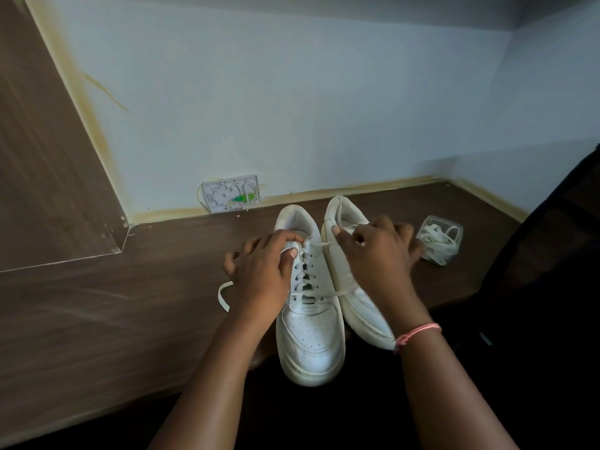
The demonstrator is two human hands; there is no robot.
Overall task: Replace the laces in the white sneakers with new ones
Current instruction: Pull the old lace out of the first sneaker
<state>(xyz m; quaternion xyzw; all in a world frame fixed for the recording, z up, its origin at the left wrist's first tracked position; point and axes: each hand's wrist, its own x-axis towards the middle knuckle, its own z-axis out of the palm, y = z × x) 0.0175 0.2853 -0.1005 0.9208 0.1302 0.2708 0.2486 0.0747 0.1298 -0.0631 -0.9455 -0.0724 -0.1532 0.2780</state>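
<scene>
Two white sneakers stand side by side on the dark wooden surface, toes toward me. The left sneaker point(310, 332) is laced with a white lace point(305, 274). My left hand point(263, 271) grips the tongue and upper eyelets of that shoe, and a loose lace end point(222, 295) curls out to its left. My right hand point(376, 254) pinches a lace end pulled taut from the left shoe's top eyelet, hovering over the right sneaker point(360, 306), which it partly hides.
A clear plastic box point(440, 238) of white laces sits right of the shoes. An open white wall box point(232, 193) with a green part stands at the wall's foot. A dark chair point(552, 254) fills the right side.
</scene>
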